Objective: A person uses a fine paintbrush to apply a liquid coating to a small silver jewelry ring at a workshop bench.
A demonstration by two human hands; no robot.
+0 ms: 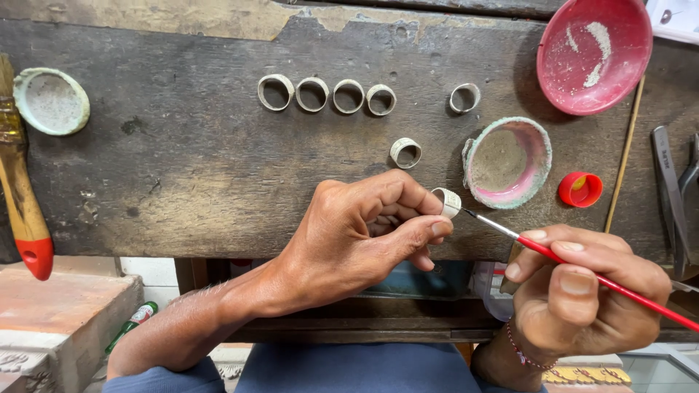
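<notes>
The workbench is dark, stained wood with pale worn patches. The rings on it are dull grey-white, like the ring being painted. The thin brush has a red handle; the wide brush is amber with a red tip. The big bowl is red with white smears, the crusted bowl pink and pale green, the small cap red.

A small green bottle with a white and red label lay tilted on the floor below the desk, at the lower left. A white printed sheet showed at the top right corner, mostly cut off. No screens or signs were visible.
</notes>
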